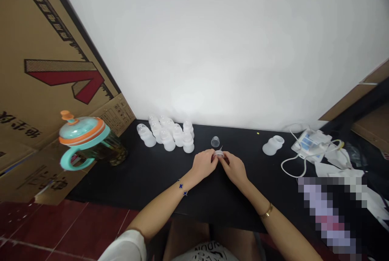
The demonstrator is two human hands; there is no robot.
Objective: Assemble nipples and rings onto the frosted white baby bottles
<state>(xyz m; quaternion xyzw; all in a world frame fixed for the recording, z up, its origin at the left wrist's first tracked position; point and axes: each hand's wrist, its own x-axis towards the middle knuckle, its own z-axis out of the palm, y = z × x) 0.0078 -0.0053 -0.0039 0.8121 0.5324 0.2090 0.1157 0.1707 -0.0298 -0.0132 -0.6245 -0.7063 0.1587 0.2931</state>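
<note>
My left hand (206, 162) and my right hand (233, 167) meet over the black table, their fingers closed on opposite sides of a white bottle collar (219, 153). A thin pointed tip sticks up from it, too small to make out clearly. Just beyond the fingers, a clear dome-shaped bottle cap (215, 142) rests on the table. Off to the right, a white baby bottle (273, 146) without a top lies tilted. Several capped white baby bottles (168, 140) stand in a cluster left of my hands.
A large jug with a teal handle and orange-rimmed lid (88, 139) stands at the left, by a cardboard box (45, 103). White cables (299, 172), a blue-white packet (310, 143) and crumpled paper (337, 170) lie at the right. A white wall (212, 50) rises behind the table.
</note>
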